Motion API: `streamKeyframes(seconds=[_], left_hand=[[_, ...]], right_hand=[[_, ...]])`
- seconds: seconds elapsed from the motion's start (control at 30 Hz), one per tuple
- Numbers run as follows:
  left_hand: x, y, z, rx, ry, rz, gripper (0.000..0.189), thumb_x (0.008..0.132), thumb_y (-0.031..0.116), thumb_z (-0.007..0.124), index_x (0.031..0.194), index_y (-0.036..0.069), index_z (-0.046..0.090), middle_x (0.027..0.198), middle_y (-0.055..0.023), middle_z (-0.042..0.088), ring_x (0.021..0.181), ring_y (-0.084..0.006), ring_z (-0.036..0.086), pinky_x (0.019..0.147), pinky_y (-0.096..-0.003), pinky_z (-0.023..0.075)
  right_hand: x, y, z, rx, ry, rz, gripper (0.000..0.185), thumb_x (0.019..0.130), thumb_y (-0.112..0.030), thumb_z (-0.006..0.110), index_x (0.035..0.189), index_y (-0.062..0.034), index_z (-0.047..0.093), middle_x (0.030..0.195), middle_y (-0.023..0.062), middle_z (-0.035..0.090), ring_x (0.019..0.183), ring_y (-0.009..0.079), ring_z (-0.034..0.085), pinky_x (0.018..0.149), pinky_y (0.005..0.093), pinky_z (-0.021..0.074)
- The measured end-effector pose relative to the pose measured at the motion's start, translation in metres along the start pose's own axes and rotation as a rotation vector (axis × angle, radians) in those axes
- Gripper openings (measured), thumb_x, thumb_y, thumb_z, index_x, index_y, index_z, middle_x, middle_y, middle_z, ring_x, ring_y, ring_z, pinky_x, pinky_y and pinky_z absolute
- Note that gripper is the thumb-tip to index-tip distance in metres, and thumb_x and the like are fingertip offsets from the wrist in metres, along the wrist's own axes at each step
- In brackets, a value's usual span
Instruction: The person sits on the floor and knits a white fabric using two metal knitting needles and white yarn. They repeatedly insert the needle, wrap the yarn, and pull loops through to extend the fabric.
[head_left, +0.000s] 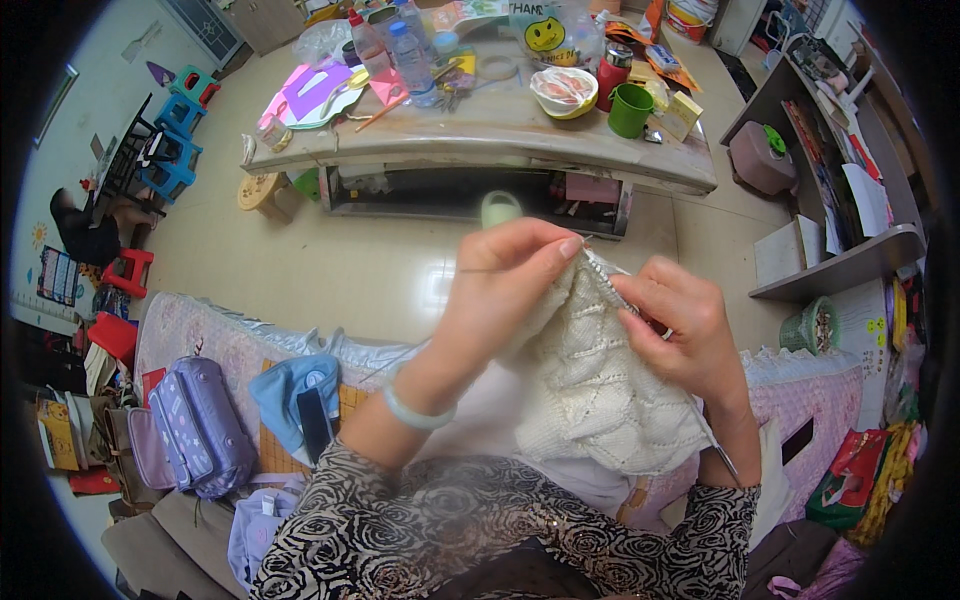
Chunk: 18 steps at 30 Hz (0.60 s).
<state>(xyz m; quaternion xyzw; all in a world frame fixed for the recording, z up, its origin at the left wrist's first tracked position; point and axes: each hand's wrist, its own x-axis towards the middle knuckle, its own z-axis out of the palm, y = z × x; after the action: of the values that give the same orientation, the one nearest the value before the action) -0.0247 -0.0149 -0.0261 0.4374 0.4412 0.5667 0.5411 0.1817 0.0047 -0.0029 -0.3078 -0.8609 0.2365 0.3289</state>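
Cream knitted fabric (600, 390) with a raised woven-looking pattern hangs between my hands above my lap. My left hand (502, 277) pinches its top corner, thumb and forefinger together at the needle's tip. A row of stitches lies along a thin metal knitting needle (601, 274) between the two hands. My right hand (671, 322) is closed around the needle and the fabric's upper right edge. Another slim needle end (720, 454) sticks out at the lower right, by my right forearm. A pale bangle (416, 409) circles my left wrist.
Ahead stands a cluttered table (480, 146) with bottles, a bowl (564, 94) and a green cup (630, 110). To my left lie a purple schoolbag (199, 427) and a blue cloth item (296, 394). A shelf unit (840, 259) stands right. A person (82, 229) sits far left.
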Motion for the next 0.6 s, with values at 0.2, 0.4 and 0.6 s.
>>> streamKeyframes(seconds=[0.2, 0.4, 0.6], left_hand=[[0.000, -0.002, 0.001, -0.013, 0.020, -0.002, 0.008, 0.092, 0.009, 0.064, 0.093, 0.003, 0.070, 0.081, 0.0025, 0.068, 0.070, -0.0028, 0.059, 0.063, -0.0185, 0.0469], [-0.003, -0.007, 0.009, 0.030, 0.104, 0.069, 0.010, 0.093, 0.008, 0.063, 0.098, 0.002, 0.069, 0.087, 0.0013, 0.068, 0.075, -0.0031, 0.059, 0.067, -0.0185, 0.0468], [-0.002, -0.010, 0.010, 0.029, 0.099, 0.125, 0.014, 0.094, 0.006, 0.061, 0.104, 0.001, 0.068, 0.094, 0.0000, 0.068, 0.082, -0.0041, 0.060, 0.073, -0.0188, 0.0474]], right_hand=[[0.001, -0.002, 0.001, -0.027, 0.026, -0.002, 0.027, 0.073, 0.001, 0.068, 0.100, -0.0014, 0.067, 0.079, 0.0121, 0.059, 0.064, 0.0281, 0.061, 0.056, 0.0354, 0.0478], [0.002, 0.001, 0.005, 0.028, 0.043, 0.060, 0.025, 0.074, 0.002, 0.067, 0.099, 0.0001, 0.066, 0.076, 0.0113, 0.057, 0.058, 0.0240, 0.056, 0.052, 0.0329, 0.0440], [0.004, 0.003, 0.008, 0.039, 0.053, 0.063, 0.025, 0.074, 0.002, 0.066, 0.099, 0.0007, 0.066, 0.074, 0.0100, 0.054, 0.056, 0.0206, 0.053, 0.050, 0.0313, 0.0417]])
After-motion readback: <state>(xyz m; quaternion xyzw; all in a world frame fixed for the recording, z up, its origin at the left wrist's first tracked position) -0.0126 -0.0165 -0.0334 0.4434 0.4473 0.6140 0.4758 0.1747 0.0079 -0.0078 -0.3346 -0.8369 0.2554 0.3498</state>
